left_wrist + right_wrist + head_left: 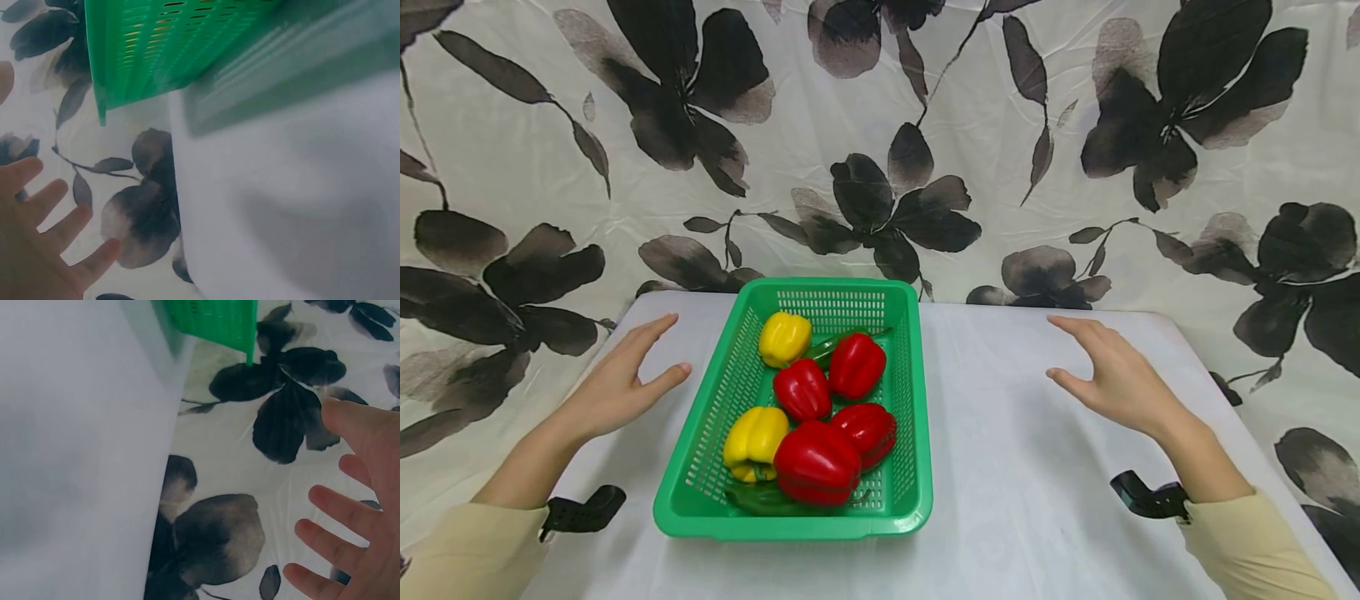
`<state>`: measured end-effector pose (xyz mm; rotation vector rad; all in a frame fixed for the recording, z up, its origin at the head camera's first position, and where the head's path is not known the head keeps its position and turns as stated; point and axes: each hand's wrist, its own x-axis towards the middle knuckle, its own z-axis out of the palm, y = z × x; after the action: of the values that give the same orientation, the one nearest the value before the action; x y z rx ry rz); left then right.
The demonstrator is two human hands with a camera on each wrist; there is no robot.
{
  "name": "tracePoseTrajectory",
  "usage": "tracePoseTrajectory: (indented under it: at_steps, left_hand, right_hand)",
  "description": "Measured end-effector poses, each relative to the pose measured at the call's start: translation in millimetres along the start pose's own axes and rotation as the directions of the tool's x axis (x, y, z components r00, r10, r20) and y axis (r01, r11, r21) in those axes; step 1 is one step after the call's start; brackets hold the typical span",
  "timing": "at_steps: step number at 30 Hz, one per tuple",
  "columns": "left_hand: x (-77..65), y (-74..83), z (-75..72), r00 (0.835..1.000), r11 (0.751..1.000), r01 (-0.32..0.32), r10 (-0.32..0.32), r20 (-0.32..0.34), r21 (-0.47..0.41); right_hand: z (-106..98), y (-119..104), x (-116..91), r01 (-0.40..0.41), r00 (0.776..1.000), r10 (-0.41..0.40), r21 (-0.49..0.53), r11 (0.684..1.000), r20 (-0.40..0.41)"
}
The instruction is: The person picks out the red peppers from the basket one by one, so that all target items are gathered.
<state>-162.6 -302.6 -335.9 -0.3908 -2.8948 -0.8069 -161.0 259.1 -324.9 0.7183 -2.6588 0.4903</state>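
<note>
A green plastic basket (925,433) stands on the white table, left of centre in the head view. Inside lie two yellow bell peppers (786,338), several red bell peppers (817,463) and long green peppers (767,500), partly covered by the others. To the basket's left hovers my left hand (617,387), fingers extended and thumb apart, holding nothing. Well to the right of the basket, my right hand (1116,375) is held over the table with fingers spread, also holding nothing. Both wrist views show the loose fingers and part of the basket's side.
The white-covered table (992,500) extends under the basket and both hands. Behind it hangs a pale cloth (1000,100) with dark flower prints. A black wrist camera (583,510) is strapped to the left wrist, and another black camera (1150,496) to the right.
</note>
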Motion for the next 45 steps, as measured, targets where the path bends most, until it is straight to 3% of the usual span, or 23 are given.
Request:
tracePoseTrajectory:
  at_steps: [10,23,45]
  left_hand:
    - [0.1,2.8,2.0,0.999,0.992,0.009,-0.003,0.052,-0.123]
    - [1.7,-0.2,4.7,0.991,0.973,0.076,-0.05,0.124,-0.22]
    - [1.4,0.3,10.7,0.966,0.957,0.162,-0.103,0.239,-0.24]
  right_hand:
    - [3,-10,13,-0.007,0.999,0.006,0.038,0.999,0.036]
    - [9,-28,31,0.032,0.998,-0.037,0.087,0.996,0.048]
    - [21,-72,56,0.113,0.981,-0.138,0.176,0.978,0.137]
